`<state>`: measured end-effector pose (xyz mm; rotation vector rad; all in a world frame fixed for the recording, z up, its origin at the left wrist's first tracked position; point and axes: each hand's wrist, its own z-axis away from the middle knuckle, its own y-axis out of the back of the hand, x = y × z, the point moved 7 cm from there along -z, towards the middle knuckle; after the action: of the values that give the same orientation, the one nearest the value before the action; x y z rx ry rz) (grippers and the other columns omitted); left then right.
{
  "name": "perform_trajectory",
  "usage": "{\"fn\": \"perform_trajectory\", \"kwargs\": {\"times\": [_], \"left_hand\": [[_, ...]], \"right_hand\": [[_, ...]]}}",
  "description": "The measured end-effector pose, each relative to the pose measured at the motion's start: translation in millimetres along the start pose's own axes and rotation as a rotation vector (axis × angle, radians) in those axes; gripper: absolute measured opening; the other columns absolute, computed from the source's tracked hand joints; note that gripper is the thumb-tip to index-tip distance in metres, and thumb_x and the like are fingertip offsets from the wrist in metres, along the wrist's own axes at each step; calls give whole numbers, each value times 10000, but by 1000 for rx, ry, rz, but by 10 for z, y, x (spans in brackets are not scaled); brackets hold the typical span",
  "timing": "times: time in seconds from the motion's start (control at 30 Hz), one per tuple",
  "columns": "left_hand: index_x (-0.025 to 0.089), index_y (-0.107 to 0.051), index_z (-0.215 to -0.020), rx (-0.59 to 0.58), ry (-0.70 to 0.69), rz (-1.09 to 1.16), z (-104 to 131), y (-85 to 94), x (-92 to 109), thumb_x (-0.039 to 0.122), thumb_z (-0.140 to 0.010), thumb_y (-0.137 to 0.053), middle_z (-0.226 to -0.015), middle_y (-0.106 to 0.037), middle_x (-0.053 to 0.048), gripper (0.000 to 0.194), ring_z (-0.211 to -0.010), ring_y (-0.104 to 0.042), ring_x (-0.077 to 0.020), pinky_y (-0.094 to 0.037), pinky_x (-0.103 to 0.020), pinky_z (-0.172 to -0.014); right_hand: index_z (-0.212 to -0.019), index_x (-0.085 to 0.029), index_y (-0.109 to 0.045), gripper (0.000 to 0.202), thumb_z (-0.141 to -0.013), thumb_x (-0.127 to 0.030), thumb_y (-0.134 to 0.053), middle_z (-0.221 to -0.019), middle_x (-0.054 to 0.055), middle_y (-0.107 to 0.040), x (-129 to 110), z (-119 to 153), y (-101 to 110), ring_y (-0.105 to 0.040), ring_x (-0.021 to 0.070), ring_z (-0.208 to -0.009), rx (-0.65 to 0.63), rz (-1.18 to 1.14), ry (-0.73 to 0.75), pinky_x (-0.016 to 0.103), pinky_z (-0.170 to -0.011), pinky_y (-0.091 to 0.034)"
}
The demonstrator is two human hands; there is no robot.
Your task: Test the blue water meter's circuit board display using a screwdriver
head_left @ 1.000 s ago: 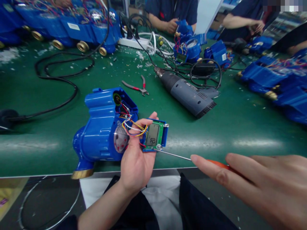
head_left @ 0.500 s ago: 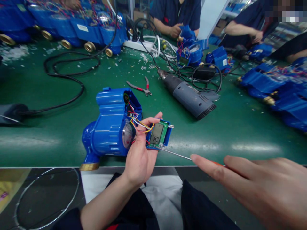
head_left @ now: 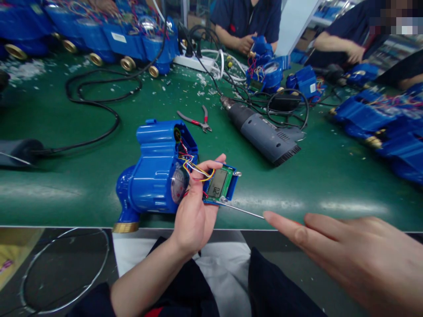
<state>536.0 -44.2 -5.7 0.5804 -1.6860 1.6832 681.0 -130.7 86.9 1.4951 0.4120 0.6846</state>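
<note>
My left hand is closed around a small green circuit board with an LCD display, seated in a blue holder. Coloured wires run from the board to a blue water meter lying on its side, its brass end at the table edge. In my right hand is a screwdriver, with the index finger stretched along its thin shaft. The shaft's tip reaches the board's lower edge, beside a clear bead-like part; whether it touches is too small to tell. The screwdriver's handle is mostly hidden by my fingers.
Beyond the meter lie cutting pliers and a grey heat gun with its cable. More blue meters line the back left and the right side. A power strip sits behind. Two co-workers work across the table.
The view has shifted slightly, so the table's things appear a little farther right. Both hands keep nearly the same pose, with the screwdriver tip still at the board's lower edge.
</note>
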Motion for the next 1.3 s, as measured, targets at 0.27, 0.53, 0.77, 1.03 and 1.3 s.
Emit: {"fn": "perform_trajectory", "kwargs": {"times": [0.27, 0.53, 0.77, 1.03, 1.3], "left_hand": [[232, -632, -977, 2, -17, 9, -7, 9, 0, 391, -1003, -282, -1348, -568, -69, 386, -1354, -422, -221, -378, -367, -1088], [250, -677, -970, -32, -100, 70, -12, -2, 30, 332, -1015, -295, -1248, -623, -6, 393, -1360, -425, -191, -398, -348, -1094], [230, -674, -1006, -49, -99, 75, -16, -9, 17, 320, -1024, -260, -1265, -637, -7, 425, -1327, -471, -167, -445, -293, -1053], [222, -677, -1019, -30, -95, 44, -16, -5, 37, 337, -1024, -250, -1286, -636, -16, 443, -1342, -458, -155, -445, -273, -1049], [189, -614, -1246, -127, 51, 123, -5, 3, -38, 256, -777, -649, -1428, -549, -80, 475, -1307, -509, -216, -428, -278, -1058]], "right_hand": [[-1330, -181, -449, 656, -734, 73, -342, -683, -33, -536, 31, -31, 7, -488, 116, -438, 65, 13, 34, 287, -447, -329], [-1395, -197, -402, 486, -935, -46, -351, -731, -37, -574, 159, 11, -229, -555, 92, -501, -21, -266, 38, 235, -464, -373], [-1415, -178, -398, 523, -934, 7, -308, -717, -21, -541, 236, 2, -323, -504, 116, -503, 89, -171, 128, 272, -470, -315], [-1402, -208, -414, 419, -1007, -109, -319, -783, -14, -597, 236, 16, -387, -582, 96, -565, 79, -404, 33, 217, -514, -408], [-1368, -174, -466, 499, -917, -6, -331, -690, -28, -528, 282, 43, -176, -517, 98, -474, 86, -136, 95, 258, -454, -312]]}}
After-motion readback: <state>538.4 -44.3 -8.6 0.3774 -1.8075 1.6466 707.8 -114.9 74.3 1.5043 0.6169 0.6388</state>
